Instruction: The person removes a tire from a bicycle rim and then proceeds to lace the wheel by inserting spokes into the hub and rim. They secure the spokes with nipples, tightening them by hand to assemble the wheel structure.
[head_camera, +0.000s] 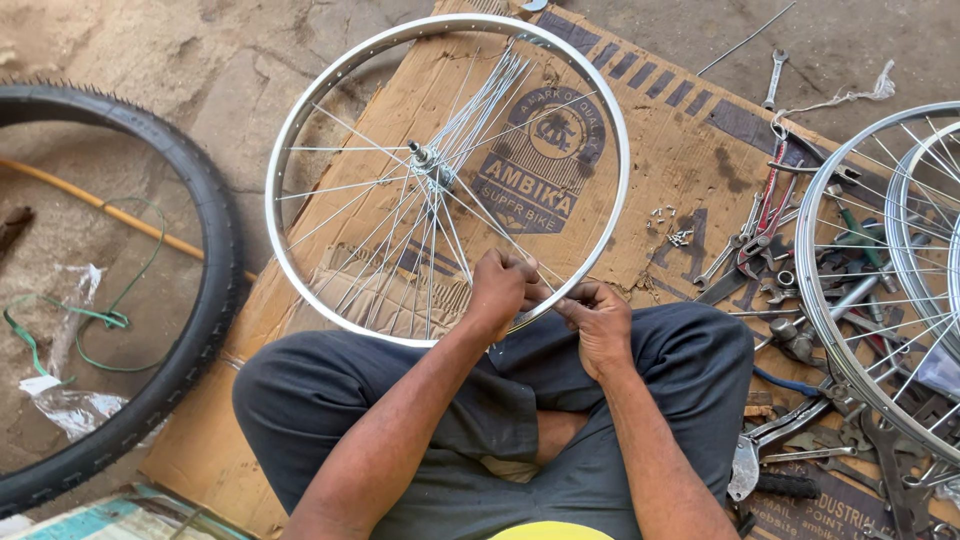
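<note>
Seated cross-legged, I pinch my left hand (500, 290) and right hand (597, 318) closed on the near edge of a light, stiff wheel rim (300, 120); its thin spokes (390, 240) look bendable.

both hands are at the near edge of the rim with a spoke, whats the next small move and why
Probably guide the spoke end into the nearest free rim hole. The left hand and right hand pinch at the near edge of the silver rim, where the spokes fanning from the hub look loose and unevenly spread. Small nipples lie on the cardboard beside the right hand.
</note>
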